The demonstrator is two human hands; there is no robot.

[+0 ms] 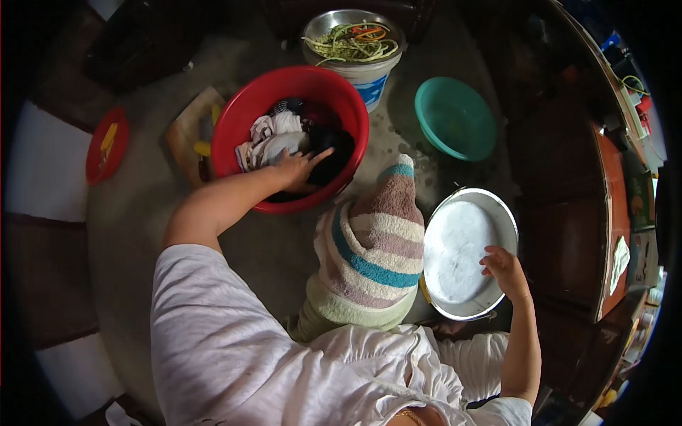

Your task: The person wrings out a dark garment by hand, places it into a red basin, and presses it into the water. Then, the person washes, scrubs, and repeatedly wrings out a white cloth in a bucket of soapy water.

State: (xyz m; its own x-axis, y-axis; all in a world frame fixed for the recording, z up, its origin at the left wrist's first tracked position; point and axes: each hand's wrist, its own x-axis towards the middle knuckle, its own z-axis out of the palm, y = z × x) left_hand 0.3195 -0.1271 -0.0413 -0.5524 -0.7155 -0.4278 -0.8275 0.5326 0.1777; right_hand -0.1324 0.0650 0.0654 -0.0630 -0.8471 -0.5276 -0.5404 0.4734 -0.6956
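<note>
My left hand point(295, 170) reaches into a red basin point(238, 106), its fingers spread over clothes. Pale, bunched cloth point(273, 138) lies in the basin's left part, and black cloth point(337, 153) fills its right side. Over the right part of a metal pot point(455, 248) hovers my right hand point(497, 263), fingers slightly bent and apart, holding nothing. The pot's inside looks pale and shiny. A striped towel point(387, 248) with a pointed top stands between the basin and the pot, close in front of my body.
Behind the red basin, a metal bowl of green vegetable strips point(348, 39) rests on a white bucket point(366, 74). A green basin point(455, 117) lies beyond the pot. At the left are a small red tray point(96, 160) and a board point(185, 135). Wooden furniture point(611, 213) lines the right.
</note>
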